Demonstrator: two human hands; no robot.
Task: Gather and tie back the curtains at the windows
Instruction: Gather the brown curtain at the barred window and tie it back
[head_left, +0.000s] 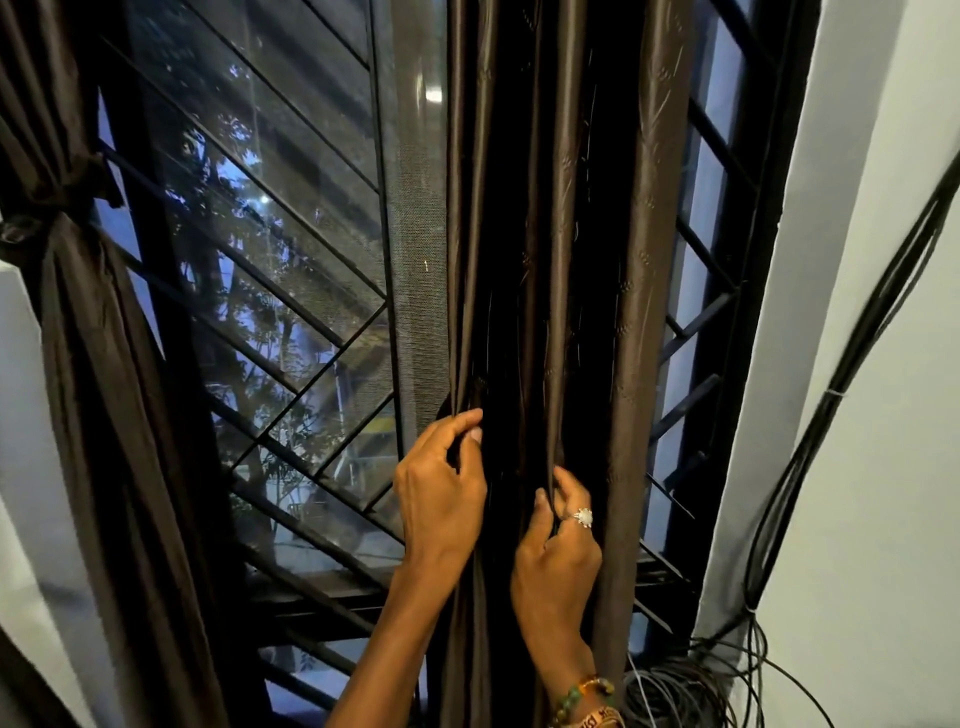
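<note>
- Dim room, blue dusk through window (270, 291)
- Glare spot on glass up top
- Curtain (550, 260) folds near black
- Wide-angle bend at edges
- Left edge soft

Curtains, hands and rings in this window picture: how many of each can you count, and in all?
Curtains: 2, the tied curtain at left and the loose curtain in the middle
Hands: 2, the left hand and the right hand, both gripping folds of the loose curtain
Rings: 1, the ring on the right hand
Total: 5
</note>
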